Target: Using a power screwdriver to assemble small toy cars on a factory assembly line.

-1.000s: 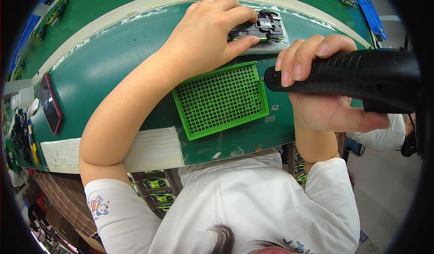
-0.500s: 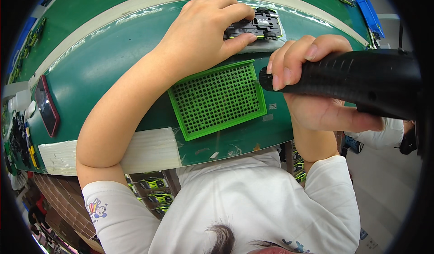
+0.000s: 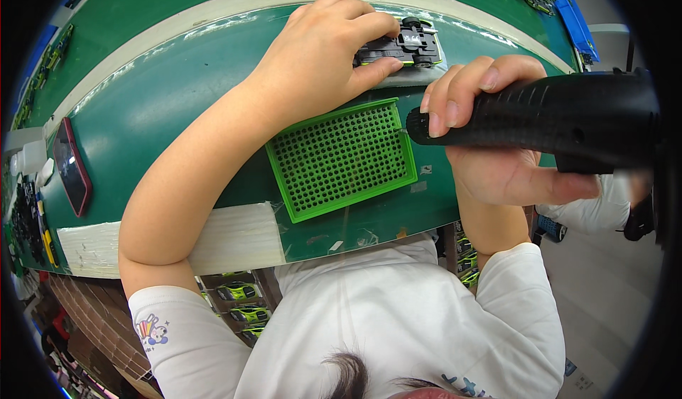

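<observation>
A toy car (image 3: 412, 42) lies wheels up, its black underside showing and yellow-green body edges below. My left hand (image 3: 334, 44) grips it from the left, fingers over the far side and thumb on the near side. Under the car is a grey pad (image 3: 419, 77). My right hand (image 3: 490, 143) is wrapped round a black electric screwdriver (image 3: 561, 118), held level with its nose to the left. Its thin bit reaches over the right rim of a green tray (image 3: 348, 213) with rows of small dark holes. Whether the bit touches anything there, I cannot tell.
A dark phone with a red edge (image 3: 73, 168) lies at the left. White foam sheet (image 3: 234, 236) covers part of the near table edge. More toy cars (image 3: 241, 290) sit in a rack below the table. Another person's sleeve (image 3: 590, 204) shows at the right.
The screwdriver and my right hand have shifted very slightly, the rear of the tool tilting a little. My left hand stays on the toy car.
</observation>
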Demonstrator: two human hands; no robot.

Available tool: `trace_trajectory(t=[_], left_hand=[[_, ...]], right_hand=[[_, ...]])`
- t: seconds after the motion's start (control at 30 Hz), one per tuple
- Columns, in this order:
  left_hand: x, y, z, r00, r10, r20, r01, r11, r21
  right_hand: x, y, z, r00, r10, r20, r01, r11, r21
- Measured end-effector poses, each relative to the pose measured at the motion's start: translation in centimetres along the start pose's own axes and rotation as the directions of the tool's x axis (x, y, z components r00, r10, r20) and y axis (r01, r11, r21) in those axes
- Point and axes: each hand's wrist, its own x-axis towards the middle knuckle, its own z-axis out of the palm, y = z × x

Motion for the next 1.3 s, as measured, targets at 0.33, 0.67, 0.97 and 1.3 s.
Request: trace_trajectory(t=[0.33,0.67,0.97,1.3], left_hand=[[0.0,0.4,-0.6,0.998,-0.037,0.047,0.038,0.999,-0.017],[0.3,0.7,-0.6,0.997,-0.044,0.064,0.045,0.999,-0.006],[0.5,0.7,-0.6,0.997,-0.049,0.063,0.05,0.999,-0.01],[0.4,0.8,-0.5,0.997,-0.045,0.058,0.045,0.999,0.004]], right_hand=[[2.8,-2.1,-2.6,0.998,-0.061,0.007,0.06,0.993,0.098],[6.6,-2.5,-8.4,0.972,-0.155,0.177,0.189,0.962,-0.198],[7.1,-0.6,-8.2,0.978,-0.165,0.129,0.176,0.981,-0.079],[7.3,1.5,-7.8,0.994,-0.072,0.086,0.066,0.996,0.062]])
